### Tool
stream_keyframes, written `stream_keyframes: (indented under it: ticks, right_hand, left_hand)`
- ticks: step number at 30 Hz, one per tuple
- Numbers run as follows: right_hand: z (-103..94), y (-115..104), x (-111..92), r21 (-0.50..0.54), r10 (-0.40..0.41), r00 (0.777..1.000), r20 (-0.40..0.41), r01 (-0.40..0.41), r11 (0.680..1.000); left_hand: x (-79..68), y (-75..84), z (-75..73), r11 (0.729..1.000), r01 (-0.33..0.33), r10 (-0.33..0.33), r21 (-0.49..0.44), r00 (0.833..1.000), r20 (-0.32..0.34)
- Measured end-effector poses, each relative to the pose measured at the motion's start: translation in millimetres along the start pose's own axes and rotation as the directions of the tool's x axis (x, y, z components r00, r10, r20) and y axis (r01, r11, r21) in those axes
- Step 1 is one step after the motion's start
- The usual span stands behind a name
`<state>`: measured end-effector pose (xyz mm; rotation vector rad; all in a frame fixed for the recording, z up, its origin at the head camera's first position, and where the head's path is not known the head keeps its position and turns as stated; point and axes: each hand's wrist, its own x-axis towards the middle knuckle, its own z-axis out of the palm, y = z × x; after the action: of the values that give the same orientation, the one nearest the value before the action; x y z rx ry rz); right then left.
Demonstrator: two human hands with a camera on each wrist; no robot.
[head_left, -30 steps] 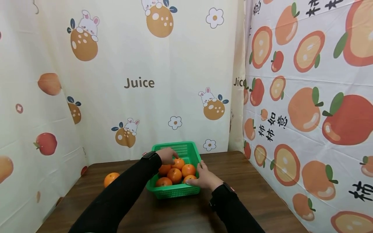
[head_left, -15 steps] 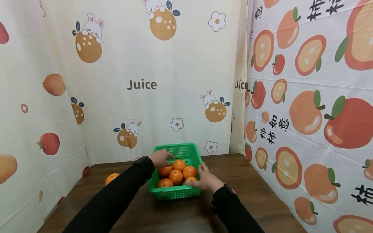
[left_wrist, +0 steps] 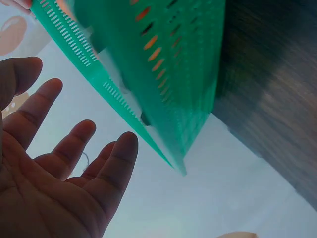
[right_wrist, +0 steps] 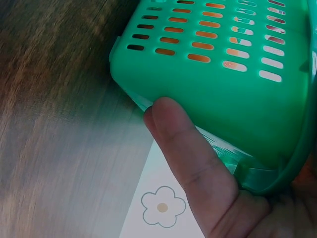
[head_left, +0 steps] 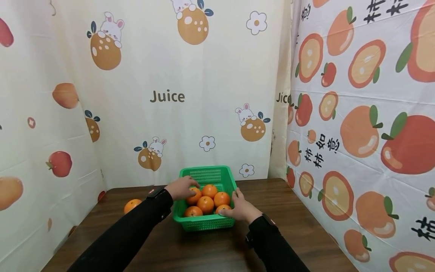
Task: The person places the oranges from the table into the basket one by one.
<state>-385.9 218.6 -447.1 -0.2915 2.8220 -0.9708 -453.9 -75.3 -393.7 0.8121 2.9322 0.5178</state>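
A green plastic basket (head_left: 209,227) stands on the table with several oranges (head_left: 205,205) inside. My left hand (head_left: 182,188) is at the basket's left side, near the back left orange (head_left: 193,197). In the left wrist view, that hand (left_wrist: 64,183) has its fingers spread and apart from the basket's wall (left_wrist: 168,94), with nothing held. At the right side, my right hand (head_left: 242,209) holds the basket's rim, thumb over it and fingers outside. The right wrist view shows its fingers (right_wrist: 185,153) along the basket's outer wall (right_wrist: 218,94).
One loose orange (head_left: 131,205) lies on the brown wooden table (head_left: 204,251), left of the basket and beyond my left forearm. Fruit-printed cloths hang behind (head_left: 217,75) the table and along its right side (head_left: 360,170).
My left hand has moved left and slightly down, from over the back of the oranges to the basket's left side. The right hand stays on the rim. The view has shifted slightly.
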Motion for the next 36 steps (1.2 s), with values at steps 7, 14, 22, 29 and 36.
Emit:
stream_keyframes:
  ticks: [7,14,22,29,36]
  right_hand:
    - [-2.1,-1.0,-5.2,0.009,0.000,1.000,-0.013,0.000,1.000]
    - [-1.9,0.1,-5.2,0.016,0.001,1.000,-0.015,-0.001,1.000]
    - [2.2,2.9,-3.4,0.007,0.006,1.000,-0.020,-0.005,1.000]
    - [1.5,-0.3,-4.6,0.013,0.002,1.000,-0.022,-0.002,1.000]
    - [2.3,-3.1,-5.3,0.026,0.004,1.000,-0.021,-0.004,1.000]
  left_hand:
    - [-16.2,-10.4,5.1,0.999,-0.020,0.018,-0.034,0.998,-0.056]
    - [-32.0,-21.6,18.5,1.000,-0.011,0.014,0.023,0.992,-0.122]
    - [-52.5,-33.0,35.7,0.997,0.055,-0.043,0.059,0.981,-0.188]
    - [-70.8,-36.4,45.0,0.997,0.075,-0.069,0.014,0.964,-0.256]
    - [-87.0,-38.5,55.5,0.991,0.129,-0.132,-0.029,0.951,-0.281]
